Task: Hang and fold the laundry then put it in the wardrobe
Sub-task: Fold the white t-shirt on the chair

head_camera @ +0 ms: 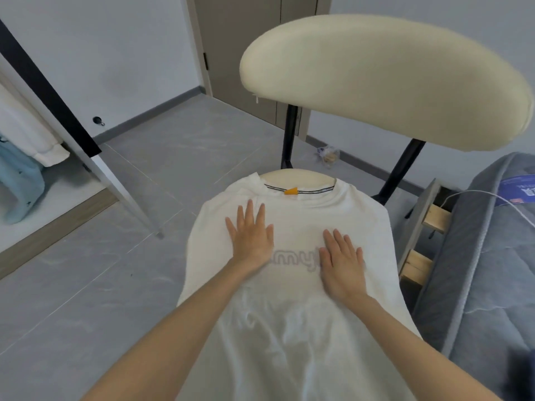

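A white T-shirt (292, 319) lies spread over the seat of a cream chair (385, 79), collar toward the backrest, with an orange tag at the neck and grey lettering across the chest. My left hand (251, 238) lies flat on the shirt's left chest, fingers straight and spread. My right hand (343, 263) presses flat on the right chest, just beside the lettering. Both hands hold nothing. The shirt's lower part hangs down toward me over the seat's front edge.
An open wardrobe (52, 111) stands at the left, with a light blue garment (17, 183) and a white one hanging inside. A bed with a grey mattress (486, 270) is at the right. Grey tiled floor (86, 285) surrounds the chair; a closed door (246, 53) is behind.
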Motion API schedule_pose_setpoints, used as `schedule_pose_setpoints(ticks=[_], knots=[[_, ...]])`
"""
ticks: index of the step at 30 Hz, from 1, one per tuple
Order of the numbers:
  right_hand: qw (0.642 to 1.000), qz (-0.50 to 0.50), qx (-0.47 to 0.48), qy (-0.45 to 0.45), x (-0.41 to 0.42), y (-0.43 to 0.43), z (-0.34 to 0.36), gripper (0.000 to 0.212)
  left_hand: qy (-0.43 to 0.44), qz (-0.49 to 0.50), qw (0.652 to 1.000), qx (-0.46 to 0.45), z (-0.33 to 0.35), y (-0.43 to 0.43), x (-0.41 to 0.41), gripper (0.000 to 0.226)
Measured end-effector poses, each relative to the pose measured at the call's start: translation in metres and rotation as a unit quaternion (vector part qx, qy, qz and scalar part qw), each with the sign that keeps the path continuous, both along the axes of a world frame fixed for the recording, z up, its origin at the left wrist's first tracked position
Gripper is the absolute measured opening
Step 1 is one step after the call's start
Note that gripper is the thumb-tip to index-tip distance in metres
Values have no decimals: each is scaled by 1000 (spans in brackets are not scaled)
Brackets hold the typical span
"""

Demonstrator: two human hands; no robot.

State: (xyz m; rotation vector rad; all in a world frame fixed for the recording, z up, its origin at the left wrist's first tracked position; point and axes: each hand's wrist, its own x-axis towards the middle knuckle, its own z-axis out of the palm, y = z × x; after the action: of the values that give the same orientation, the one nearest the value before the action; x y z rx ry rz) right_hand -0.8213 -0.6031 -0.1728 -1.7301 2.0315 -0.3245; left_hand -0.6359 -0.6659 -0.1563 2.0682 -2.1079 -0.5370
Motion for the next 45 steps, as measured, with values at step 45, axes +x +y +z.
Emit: schedule_pose_setpoints(ticks=[45], knots=[[993,-32,-51,-105,-21,6,16,33,236,-105,966,-8,8,31,-65,58]])
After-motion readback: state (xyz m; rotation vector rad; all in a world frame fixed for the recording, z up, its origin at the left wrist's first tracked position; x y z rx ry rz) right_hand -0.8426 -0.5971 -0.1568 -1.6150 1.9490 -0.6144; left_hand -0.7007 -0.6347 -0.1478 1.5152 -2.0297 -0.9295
